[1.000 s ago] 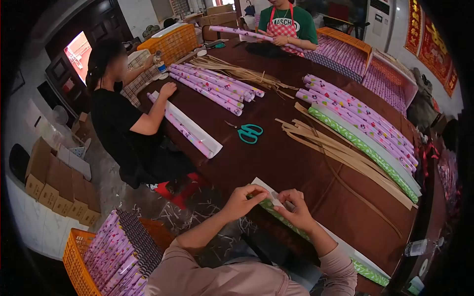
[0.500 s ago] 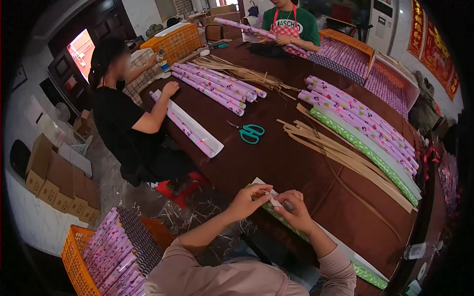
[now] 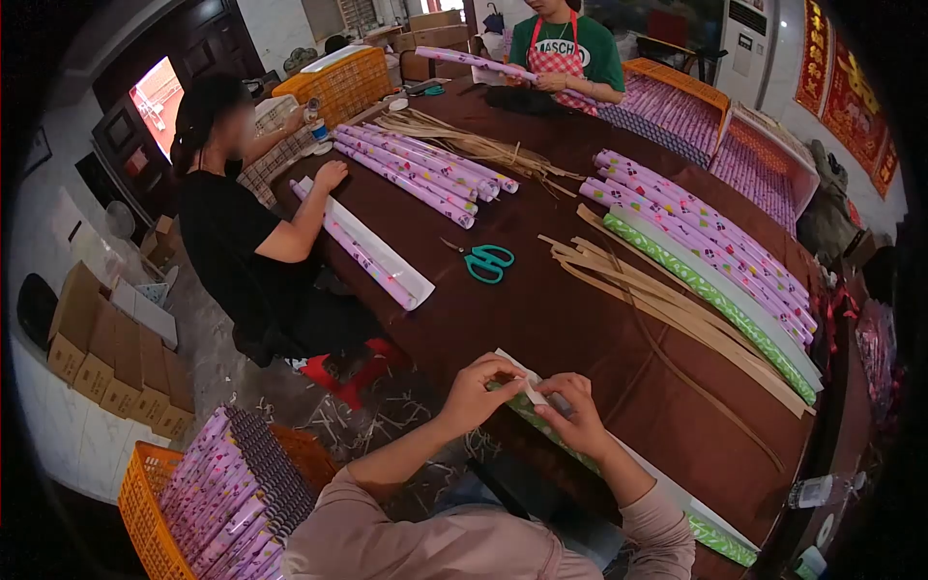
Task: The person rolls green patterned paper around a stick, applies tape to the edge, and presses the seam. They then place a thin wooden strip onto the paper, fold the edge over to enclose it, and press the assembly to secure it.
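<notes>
At the near edge of the table, my left hand (image 3: 474, 394) and my right hand (image 3: 578, 418) are close together, fingertips pinched on a small white strip (image 3: 533, 393). Whether it is paper or tape I cannot make out. Beneath them lies a green-and-white patterned roll of wrapping paper (image 3: 717, 537), with a pale edge showing. It runs along the table edge from my left hand to the lower right, partly hidden by my hands and right forearm.
Teal-handled scissors (image 3: 486, 263), tan strips (image 3: 667, 314) and purple patterned rolls (image 3: 710, 237) lie on the brown table (image 3: 454, 333). A co-worker in black (image 3: 232, 222) handles a purple roll at left; another in green (image 3: 590, 53) stands opposite. An orange crate (image 3: 145, 493) of rolls is lower left.
My fingers have shifted slightly on the white strip, and my left hand sits a little further left. The far co-worker's roll has tilted a little flatter. The view has moved slightly.
</notes>
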